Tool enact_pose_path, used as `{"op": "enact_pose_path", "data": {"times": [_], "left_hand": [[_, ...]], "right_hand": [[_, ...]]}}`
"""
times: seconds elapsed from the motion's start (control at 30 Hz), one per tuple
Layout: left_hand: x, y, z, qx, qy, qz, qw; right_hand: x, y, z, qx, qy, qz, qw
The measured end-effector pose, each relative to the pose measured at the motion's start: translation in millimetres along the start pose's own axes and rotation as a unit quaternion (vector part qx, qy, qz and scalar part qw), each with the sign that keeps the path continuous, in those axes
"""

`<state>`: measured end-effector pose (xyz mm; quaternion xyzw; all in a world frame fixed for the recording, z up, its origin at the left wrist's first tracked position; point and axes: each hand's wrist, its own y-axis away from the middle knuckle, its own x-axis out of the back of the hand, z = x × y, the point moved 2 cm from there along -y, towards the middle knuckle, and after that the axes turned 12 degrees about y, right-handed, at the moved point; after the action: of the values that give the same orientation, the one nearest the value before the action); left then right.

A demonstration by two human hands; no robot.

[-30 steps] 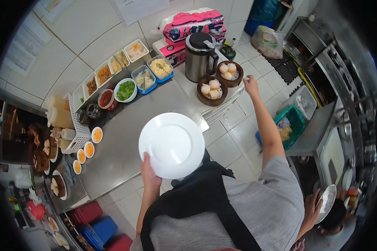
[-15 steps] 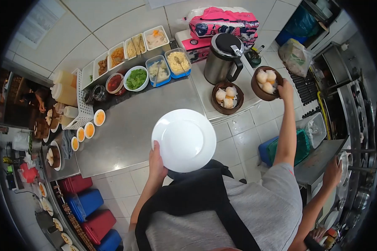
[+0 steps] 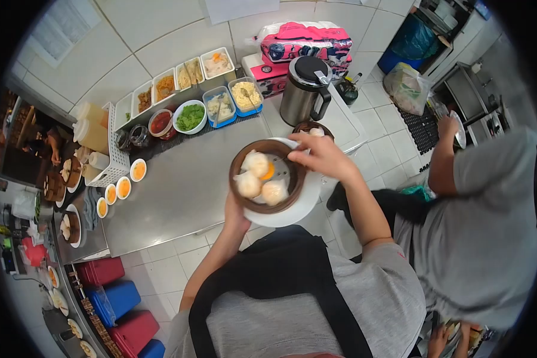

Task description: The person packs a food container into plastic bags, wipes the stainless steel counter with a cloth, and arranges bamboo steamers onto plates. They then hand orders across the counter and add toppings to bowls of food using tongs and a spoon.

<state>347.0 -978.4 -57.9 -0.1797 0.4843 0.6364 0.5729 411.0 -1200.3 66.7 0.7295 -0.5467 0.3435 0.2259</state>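
Note:
My left hand holds the white plate by its left edge, low over the counter's front edge. Over the plate sits a round brown steamer basket with several pale dumplings and a bit of orange inside. My right hand grips the basket's right rim, fingers closed on it. Whether the basket's base rests on the plate is hidden. A second steamer basket with dumplings stands behind my right hand, partly covered by it.
A metal jug stands behind the second basket. Food tubs line the back of the steel counter, with small orange-filled cups at left. A co-worker stands close on the right, one arm outstretched.
My right hand has brought the basket left from the far right to over the plate. The co-worker has come further into view on the right.

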Motion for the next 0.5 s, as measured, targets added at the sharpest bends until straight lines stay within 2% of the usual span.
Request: {"op": "enact_pose_path", "data": {"times": [0.03, 0.1, 0.13, 0.17, 0.2, 0.23, 0.27, 0.3, 0.33, 0.43, 0.5], "left_hand": [[5.6, 7.3, 8.5, 0.004, -0.009, 0.005, 1.0], [14.2, 27.9, 23.2, -0.014, 0.048, 0.018, 0.999], [27.9, 31.5, 27.0, -0.031, 0.067, 0.028, 0.997], [45.2, 33.8, 31.2, -0.057, 0.088, 0.04, 0.994], [62.2, 37.1, 35.3, -0.079, 0.068, 0.041, 0.994], [75.2, 45.0, 40.1, -0.11, 0.052, 0.049, 0.991], [78.7, 57.9, 48.1, -0.135, 0.079, 0.079, 0.984], [82.1, 70.9, 56.8, -0.17, 0.075, 0.103, 0.977], [84.9, 81.8, 64.7, -0.202, 0.089, 0.108, 0.969], [116.6, 122.7, 82.4, -0.261, 0.105, 0.099, 0.955], [131.7, 152.2, 96.2, -0.296, 0.118, 0.12, 0.94]], "right_hand": [[5.1, -4.3, 7.4, -0.102, -0.133, -0.044, 0.985], [3.0, -24.5, 85.5, -0.157, -0.086, 0.149, 0.972], [-9.7, -30.5, 148.4, -0.126, 0.084, 0.231, 0.961], [-33.7, -30.2, 208.0, -0.123, 0.189, 0.242, 0.944], [-57.3, -30.0, 254.1, -0.163, 0.266, 0.143, 0.939], [-69.2, -29.6, 264.5, -0.19, 0.24, 0.066, 0.95], [-84.4, -32.9, 285.6, -0.179, 0.13, 0.018, 0.975], [-103.4, -40.1, 321.5, -0.179, 0.138, 0.035, 0.974], [-105.5, -41.5, 318.6, -0.151, 0.118, 0.095, 0.977], [-91.0, -40.8, 278.5, -0.243, 0.212, 0.088, 0.942], [-77.7, -41.3, 298.1, -0.228, 0.265, 0.082, 0.933]]}}
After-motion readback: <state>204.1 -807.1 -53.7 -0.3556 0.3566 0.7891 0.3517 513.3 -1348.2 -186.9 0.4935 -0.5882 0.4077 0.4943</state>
